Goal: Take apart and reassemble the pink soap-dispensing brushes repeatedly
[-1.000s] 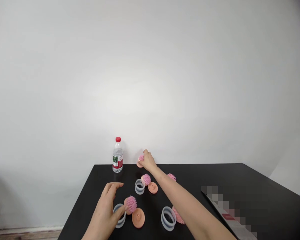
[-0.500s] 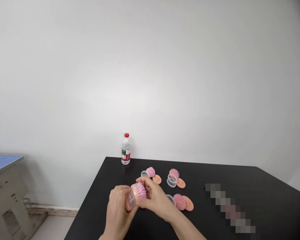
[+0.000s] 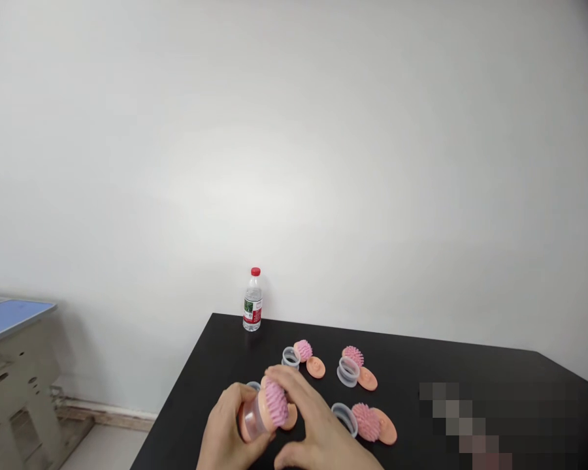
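Note:
My left hand is wrapped round a small bristle brush, its clear middle and peach base tilted, pink bristles facing right. My right hand is beside the bristled end, thumb apart from it and the other fingers stretched over its top; whether the fingertips touch it I cannot tell. Partly hidden behind the held brush are a clear ring and a peach disc. Just right of my right hand lie another clear ring, a pink bristle head and a peach oval disc.
Farther back on the black table lie two more sets of bristle heads, clear rings and peach discs. A water bottle with a red cap stands near the wall. A blue-topped desk is at the left; a pixelated patch covers the right.
My right thumb has come away from the brush and the hand has spread. The brush shows more of its bristled end. The view has shifted slightly, so the table items appear lower and farther right.

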A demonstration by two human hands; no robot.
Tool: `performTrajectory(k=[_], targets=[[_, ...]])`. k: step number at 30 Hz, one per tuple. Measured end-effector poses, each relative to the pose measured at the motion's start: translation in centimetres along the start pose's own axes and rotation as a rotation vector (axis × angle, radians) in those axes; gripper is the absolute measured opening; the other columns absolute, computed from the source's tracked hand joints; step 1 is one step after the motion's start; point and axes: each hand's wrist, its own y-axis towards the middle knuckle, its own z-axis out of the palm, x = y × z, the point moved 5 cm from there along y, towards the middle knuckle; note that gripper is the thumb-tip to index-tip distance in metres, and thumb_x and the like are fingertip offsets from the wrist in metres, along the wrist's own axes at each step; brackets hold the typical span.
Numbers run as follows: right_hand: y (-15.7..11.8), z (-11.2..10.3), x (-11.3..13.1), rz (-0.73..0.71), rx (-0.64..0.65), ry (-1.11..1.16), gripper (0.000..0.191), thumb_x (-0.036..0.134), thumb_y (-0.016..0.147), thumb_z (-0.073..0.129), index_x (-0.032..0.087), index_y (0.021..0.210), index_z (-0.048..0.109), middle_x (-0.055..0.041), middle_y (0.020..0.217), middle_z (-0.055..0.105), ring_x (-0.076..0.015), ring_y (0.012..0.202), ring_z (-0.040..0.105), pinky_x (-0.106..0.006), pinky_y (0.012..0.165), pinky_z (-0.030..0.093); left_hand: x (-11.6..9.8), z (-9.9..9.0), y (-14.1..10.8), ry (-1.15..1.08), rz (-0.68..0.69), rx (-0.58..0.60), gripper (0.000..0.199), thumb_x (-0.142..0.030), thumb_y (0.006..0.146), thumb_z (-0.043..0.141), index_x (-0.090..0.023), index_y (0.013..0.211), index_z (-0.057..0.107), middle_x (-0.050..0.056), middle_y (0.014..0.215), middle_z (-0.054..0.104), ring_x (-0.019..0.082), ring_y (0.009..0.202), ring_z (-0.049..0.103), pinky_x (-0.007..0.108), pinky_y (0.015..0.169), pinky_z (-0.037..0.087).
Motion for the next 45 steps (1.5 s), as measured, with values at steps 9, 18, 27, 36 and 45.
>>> performTrajectory(k=[9,18,27,36,45], targets=[[-0.1,-0.3,0.9,0.005,-0.021,-0.018,0.055,0.012,0.073,0.071,0.031,0.124,0.065,-0.004,0.134,0.061,-0.0275,0.125,0.056,-0.038,0.108,0.043,-2.3,-0.6,-0.4,0.117,0.21,-0.122,0.019,-0.04,0.082,0.072,-0.026,0.091,0.062,0.005,0.094,0.072,0.023,0.08,0.066,0.035,0.068,0.052],[0.0,-0.3,0.9,0.014,-0.043,0.007,0.042,0.012,0.071,0.072,0.027,0.111,0.07,-0.0033,0.116,0.068,-0.0277,0.112,0.062,-0.038,0.103,0.047,-2.6,-0.6,-0.6,0.102,0.247,-0.149,0.018,-0.038,0.084,0.068,-0.027,0.095,0.06,0.004,0.093,0.072,0.024,0.081,0.067,0.037,0.073,0.052],[0.0,0.1,-0.4,0.101,-0.049,0.145,0.065,0.016,0.067,0.079,0.028,0.128,0.061,-0.0057,0.127,0.064,-0.0285,0.117,0.061,-0.037,0.098,0.051,-2.6,-0.6,-0.5,0.155,0.306,-0.116,0.031,-0.04,0.085,0.069,-0.026,0.109,0.057,0.003,0.091,0.071,0.023,0.079,0.066,0.036,0.073,0.05],[-0.3,-0.3,0.8,0.063,-0.044,0.06,0.07,0.013,0.067,0.077,0.03,0.131,0.057,-0.0035,0.138,0.058,-0.027,0.127,0.054,-0.036,0.103,0.047,-2.7,-0.7,-0.7,0.174,0.307,-0.088,0.034,-0.036,0.085,0.071,-0.026,0.113,0.054,0.004,0.093,0.071,0.024,0.083,0.066,0.039,0.079,0.048],[-0.3,-0.1,0.9,0.069,-0.036,0.06,0.056,0.012,0.071,0.073,0.029,0.124,0.063,-0.0036,0.135,0.061,-0.0266,0.124,0.056,-0.03,0.09,0.053,-3.1,-0.7,-0.7,0.157,0.326,-0.099,0.034,-0.035,0.085,0.069,-0.025,0.114,0.054,0.005,0.097,0.071,0.025,0.084,0.066,0.04,0.08,0.047]])
